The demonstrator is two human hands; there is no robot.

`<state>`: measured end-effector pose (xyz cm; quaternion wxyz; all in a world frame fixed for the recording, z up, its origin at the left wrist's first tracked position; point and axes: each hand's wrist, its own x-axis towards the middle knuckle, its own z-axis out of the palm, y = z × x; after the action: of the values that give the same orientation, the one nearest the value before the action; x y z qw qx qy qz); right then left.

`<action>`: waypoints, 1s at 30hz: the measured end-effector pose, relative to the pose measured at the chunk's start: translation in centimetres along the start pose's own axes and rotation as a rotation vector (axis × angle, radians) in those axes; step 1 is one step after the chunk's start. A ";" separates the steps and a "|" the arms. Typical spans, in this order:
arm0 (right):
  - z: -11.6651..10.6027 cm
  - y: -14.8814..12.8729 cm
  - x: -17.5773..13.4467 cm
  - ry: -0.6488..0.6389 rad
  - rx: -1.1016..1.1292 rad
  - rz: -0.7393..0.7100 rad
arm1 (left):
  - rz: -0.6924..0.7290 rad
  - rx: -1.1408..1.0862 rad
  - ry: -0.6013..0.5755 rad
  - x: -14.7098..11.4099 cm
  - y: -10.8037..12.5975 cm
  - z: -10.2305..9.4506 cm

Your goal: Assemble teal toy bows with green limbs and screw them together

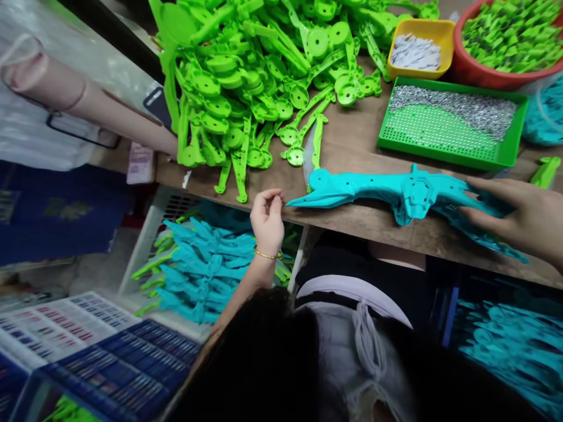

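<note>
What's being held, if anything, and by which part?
The right hand is at the right end of the turquoise plastic part, grip unclear. The left hand shows nothing held.

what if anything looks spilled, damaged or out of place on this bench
Nothing looks clearly spilled or damaged. Slightly odd: one green piece lies on the bench near the right hand, well apart from the big green pile.

A turquoise plastic piece [378,186] stands out against the brown, wood-grained table [352,135] and a lime-green pile of parts [246,76]. Silver bits [466,108] gleam in a green tray [440,132] patterned with holes; white slips [416,51] fill a yellow tub [420,74]. The bowl [488,76] is red, the bracelet [267,255] gold.
</note>
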<state>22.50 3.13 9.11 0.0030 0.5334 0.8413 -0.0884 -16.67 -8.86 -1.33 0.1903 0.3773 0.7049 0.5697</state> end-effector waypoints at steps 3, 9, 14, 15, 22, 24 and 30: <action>-0.4 -0.4 -0.2 -0.053 -0.076 0.023 | -0.044 -0.069 0.009 0.0 -0.1 -0.2; 0.4 -1.1 -0.3 -0.072 -0.125 -0.023 | -0.053 -0.085 0.005 0.1 -0.1 -0.4; 1.0 -1.6 -0.4 -0.117 -0.113 -0.066 | 0.004 -0.051 0.003 0.7 -0.2 -0.4; 1.0 -1.7 -0.4 -0.112 -0.112 -0.064 | 0.016 -0.041 -0.003 0.8 -0.2 -0.3; 2.1 -1.7 -1.5 -0.111 -0.050 -0.033 | 0.186 0.041 -0.005 1.3 2.5 0.8; 2.8 -1.6 -1.7 -0.085 -0.008 -0.039 | 0.253 0.069 -0.045 1.4 4.1 1.9; 3.1 -1.5 -1.1 -0.038 0.061 -0.019 | 0.580 0.315 -0.631 2.3 9.6 9.2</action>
<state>21.36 1.04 6.40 0.0017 0.5234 0.8430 -0.1241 -8.71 -0.49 5.55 0.1684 0.7386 0.5557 0.3424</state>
